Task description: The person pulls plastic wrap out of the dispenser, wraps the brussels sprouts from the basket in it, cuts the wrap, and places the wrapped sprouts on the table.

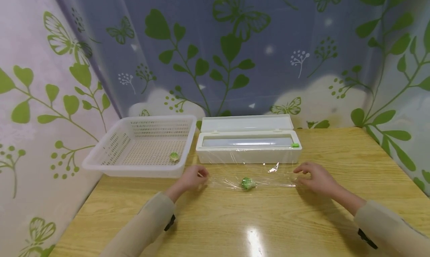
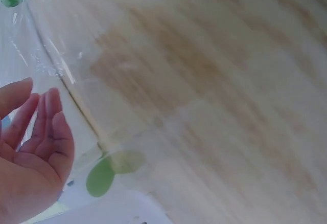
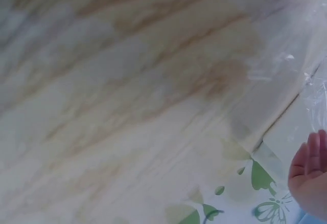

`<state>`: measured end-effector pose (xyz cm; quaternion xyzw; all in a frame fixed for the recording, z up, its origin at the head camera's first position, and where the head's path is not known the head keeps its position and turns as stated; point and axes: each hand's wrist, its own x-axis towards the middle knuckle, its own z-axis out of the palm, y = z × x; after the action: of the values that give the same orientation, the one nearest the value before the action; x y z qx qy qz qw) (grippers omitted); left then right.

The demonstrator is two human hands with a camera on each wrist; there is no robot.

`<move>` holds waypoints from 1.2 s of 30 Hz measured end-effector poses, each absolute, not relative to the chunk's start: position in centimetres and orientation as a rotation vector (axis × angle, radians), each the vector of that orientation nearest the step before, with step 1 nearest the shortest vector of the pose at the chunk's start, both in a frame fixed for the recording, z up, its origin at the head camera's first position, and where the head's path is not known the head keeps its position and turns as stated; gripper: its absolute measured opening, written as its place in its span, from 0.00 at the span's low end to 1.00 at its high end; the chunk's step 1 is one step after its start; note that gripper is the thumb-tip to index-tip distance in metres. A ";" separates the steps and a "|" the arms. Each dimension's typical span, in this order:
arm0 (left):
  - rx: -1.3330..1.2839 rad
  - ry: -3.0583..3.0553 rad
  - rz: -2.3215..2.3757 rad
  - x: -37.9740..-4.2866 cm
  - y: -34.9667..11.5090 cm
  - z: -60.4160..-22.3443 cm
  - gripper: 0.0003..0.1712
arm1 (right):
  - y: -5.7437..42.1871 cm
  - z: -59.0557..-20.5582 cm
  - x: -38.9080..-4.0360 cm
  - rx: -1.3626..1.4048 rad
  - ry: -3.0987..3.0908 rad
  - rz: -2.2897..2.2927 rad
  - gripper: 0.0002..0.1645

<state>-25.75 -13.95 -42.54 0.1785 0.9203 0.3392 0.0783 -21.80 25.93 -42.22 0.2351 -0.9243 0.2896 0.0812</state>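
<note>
A sheet of clear plastic wrap [image 1: 228, 171] runs from the white wrap dispenser [image 1: 248, 156] toward the front over the table. A small green and white vegetable, like a little cabbage [image 1: 247, 183], lies at the sheet's front part, with creases spreading from it; whether it is under or on the film I cannot tell. My left hand [image 1: 194, 177] is beside the film's left edge, its thumb apart from the loosely bent fingers [image 2: 38, 132]. Near the right edge is my right hand [image 1: 317, 178], fingers relaxed and slightly bent. Neither hand visibly grips the film.
Left of the dispenser stands a white plastic basket [image 1: 134, 173] holding another small green vegetable [image 1: 174, 157]. The dispenser's lid [image 1: 246, 123] is raised, and a green slider [image 1: 295, 145] sits at its right end. Patterned curtain [image 1: 188, 81] hangs behind the wooden table [image 1: 215, 223].
</note>
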 end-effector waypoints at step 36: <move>0.952 2.589 0.881 -25.3 -14.4 -42.6 0.12 | 26.2 -42.6 -21.8 0.934 -2.784 0.802 0.16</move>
<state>-25.30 -14.43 -42.62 0.3264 0.8873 0.3020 0.1224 -21.78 26.17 -42.60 0.3066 -0.9135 0.2630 0.0487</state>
